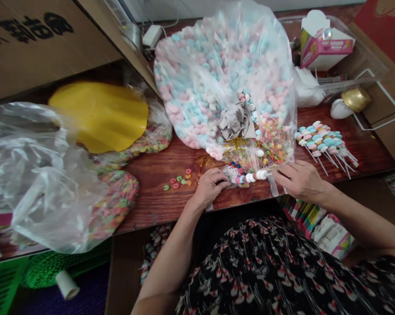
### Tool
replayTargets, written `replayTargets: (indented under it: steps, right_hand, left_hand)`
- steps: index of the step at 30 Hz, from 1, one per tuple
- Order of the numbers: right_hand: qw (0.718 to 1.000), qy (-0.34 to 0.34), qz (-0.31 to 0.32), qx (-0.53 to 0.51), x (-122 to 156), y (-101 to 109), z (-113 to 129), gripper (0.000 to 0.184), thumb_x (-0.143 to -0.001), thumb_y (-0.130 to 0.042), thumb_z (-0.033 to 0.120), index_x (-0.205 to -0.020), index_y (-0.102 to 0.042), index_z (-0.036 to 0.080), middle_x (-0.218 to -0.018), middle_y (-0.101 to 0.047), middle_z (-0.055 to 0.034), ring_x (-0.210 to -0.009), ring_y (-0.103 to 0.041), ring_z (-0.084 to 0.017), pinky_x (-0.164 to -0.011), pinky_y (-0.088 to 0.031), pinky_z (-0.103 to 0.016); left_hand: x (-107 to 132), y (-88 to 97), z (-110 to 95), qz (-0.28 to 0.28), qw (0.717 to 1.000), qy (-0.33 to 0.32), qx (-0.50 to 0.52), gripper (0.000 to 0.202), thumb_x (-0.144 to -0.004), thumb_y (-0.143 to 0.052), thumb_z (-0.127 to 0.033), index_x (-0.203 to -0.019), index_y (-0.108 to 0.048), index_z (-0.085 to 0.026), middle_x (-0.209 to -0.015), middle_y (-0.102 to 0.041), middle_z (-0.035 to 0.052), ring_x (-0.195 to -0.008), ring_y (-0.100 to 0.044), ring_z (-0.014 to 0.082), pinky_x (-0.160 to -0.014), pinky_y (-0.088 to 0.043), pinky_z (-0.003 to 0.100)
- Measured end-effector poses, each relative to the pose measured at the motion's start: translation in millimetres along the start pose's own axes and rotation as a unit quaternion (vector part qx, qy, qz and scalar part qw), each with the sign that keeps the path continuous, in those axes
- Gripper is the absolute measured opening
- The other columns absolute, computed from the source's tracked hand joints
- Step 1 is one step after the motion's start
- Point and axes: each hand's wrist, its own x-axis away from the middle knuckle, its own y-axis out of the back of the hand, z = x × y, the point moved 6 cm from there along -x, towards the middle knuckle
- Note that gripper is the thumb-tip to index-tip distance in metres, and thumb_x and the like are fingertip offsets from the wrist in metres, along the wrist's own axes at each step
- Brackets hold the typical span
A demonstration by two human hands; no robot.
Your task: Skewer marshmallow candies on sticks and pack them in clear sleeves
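Note:
My left hand [210, 186] rests on the wooden table [171, 197] near its front edge, fingers pinched on a small printed wrapper [232, 174]. My right hand [300, 179] is closed on the stick end of a candy skewer [253, 176] that carries white and pink round candies and points into the wrapper. Just behind both hands lies a big clear bag [223, 78] full of pink, blue and white candies. A few loose ring candies [179, 179] lie left of my left hand.
A pile of finished candy skewers [322, 140] lies at the right. A yellow lid [102, 116] and bags of coloured ring candy [118, 201] sit at the left, beside a crumpled clear bag [36, 175]. A pink box [325, 46] stands at the back right.

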Motion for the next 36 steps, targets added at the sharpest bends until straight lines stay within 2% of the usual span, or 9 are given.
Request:
replayTargets:
  steps: [3, 7, 10, 12, 15, 17, 22, 28, 36]
  right_hand:
    - [0.999, -0.001, 0.01, -0.037, -3.4, -8.2, 3.6, 0.02, -0.092, -0.047, 0.018, -0.097, -0.067, 0.021, -0.077, -0.062, -0.0051, -0.071, -0.05, -0.015, -0.062, -0.034, -0.031]
    - [0.998, -0.014, -0.027, -0.062, -3.2, -17.5, 4.7, 0.024, -0.092, -0.044, 0.016, -0.097, -0.067, 0.02, -0.077, -0.063, -0.0057, -0.072, -0.053, -0.016, -0.063, -0.038, -0.03]
    - [0.995, -0.029, -0.067, -0.069, -0.1, -19.9, 2.5, 0.027, -0.09, -0.042, 0.014, -0.101, -0.066, 0.02, -0.081, -0.066, -0.006, -0.073, -0.057, -0.016, -0.065, -0.043, -0.029]
    - [0.992, -0.033, -0.106, -0.067, 2.4, -18.1, 1.7, 0.03, -0.088, -0.042, 0.013, -0.104, -0.066, 0.02, -0.086, -0.068, -0.0065, -0.076, -0.059, -0.017, -0.067, -0.046, -0.03]
    - [0.983, -0.039, -0.155, -0.086, 5.2, -14.7, 0.9, 0.031, -0.087, -0.042, 0.012, -0.105, -0.065, 0.02, -0.087, -0.069, -0.0068, -0.076, -0.061, -0.017, -0.068, -0.049, -0.03]
    - [0.98, -0.052, -0.162, -0.106, 5.4, -14.6, -0.7, 0.031, -0.087, -0.041, 0.013, -0.105, -0.065, 0.021, -0.085, -0.069, -0.0065, -0.075, -0.062, -0.017, -0.068, -0.05, -0.03]
    - [0.985, -0.036, -0.139, -0.093, 1.6, -15.6, -3.7, 0.029, -0.088, -0.04, 0.015, -0.098, -0.067, 0.022, -0.08, -0.066, -0.0053, -0.073, -0.058, -0.016, -0.066, -0.047, -0.03]
    - [0.992, 0.067, -0.074, -0.074, -10.2, -13.3, -3.1, 0.026, -0.094, -0.039, 0.016, -0.101, -0.064, 0.019, -0.08, -0.061, -0.0048, -0.071, -0.051, -0.015, -0.062, -0.039, -0.029]
    - [0.987, 0.149, 0.0, -0.052, -29.5, 2.4, -6.1, 0.028, -0.094, -0.034, 0.011, -0.09, -0.062, 0.015, -0.077, -0.057, -0.004, -0.072, -0.046, -0.016, -0.063, -0.033, -0.029]
  left_hand:
    - [1.2, -1.5, -0.1, -0.001, 1.0, -0.002, 0.014, 0.009, -0.079, -0.07, -0.027, -0.073, -0.071, -0.021, -0.076, -0.065, 0.003, -0.075, -0.059, 0.0165, -0.072, -0.046, 0.03]
    - [2.8, 4.1, -6.7, -0.031, 0.999, -0.018, 0.024, 0.009, -0.081, -0.068, -0.027, -0.074, -0.069, -0.02, -0.078, -0.065, 0.0038, -0.078, -0.06, 0.0172, -0.075, -0.048, 0.032]
    - [1.7, 15.3, -18.7, -0.058, 0.997, -0.049, -0.015, 0.006, -0.082, -0.065, -0.025, -0.079, -0.067, -0.02, -0.091, -0.067, 0.0063, -0.09, -0.06, 0.0198, -0.084, -0.047, 0.036]
    - [-1.3, 20.7, -26.7, -0.049, 0.996, -0.065, -0.036, 0.008, -0.082, -0.063, -0.021, -0.09, -0.065, -0.02, -0.102, -0.066, 0.0079, -0.099, -0.06, 0.0216, -0.09, -0.046, 0.037]
    - [-8.1, 22.4, -34.7, -0.005, 0.997, -0.071, -0.042, 0.032, -0.083, -0.059, -0.019, -0.115, -0.059, -0.019, -0.112, -0.065, 0.0102, -0.105, -0.06, 0.023, -0.091, -0.046, 0.037]
    - [-12.2, 17.8, -39.0, 0.038, 0.996, -0.071, -0.042, 0.035, -0.085, -0.056, -0.021, -0.12, -0.057, -0.018, -0.11, -0.065, 0.0101, -0.1, -0.061, 0.0224, -0.088, -0.047, 0.035]
    - [-15.0, -2.8, -49.9, 0.121, 0.992, -0.031, -0.032, 0.02, -0.089, -0.056, -0.035, -0.102, -0.059, -0.019, -0.089, -0.063, 0.0036, -0.077, -0.057, 0.0171, -0.07, -0.044, 0.027]
    - [-7.6, -25.4, -61.4, 0.194, 0.981, 0.016, 0.016, 0.034, -0.079, -0.068, -0.049, -0.09, -0.058, -0.019, -0.074, -0.056, -0.0025, -0.068, -0.049, 0.0145, -0.062, -0.037, 0.024]
    - [0.4, -35.0, -62.5, 0.291, 0.944, 0.109, 0.114, 0.033, -0.07, -0.075, -0.036, -0.091, -0.058, -0.016, -0.077, -0.052, -0.0044, -0.073, -0.045, 0.0135, -0.07, -0.038, 0.024]
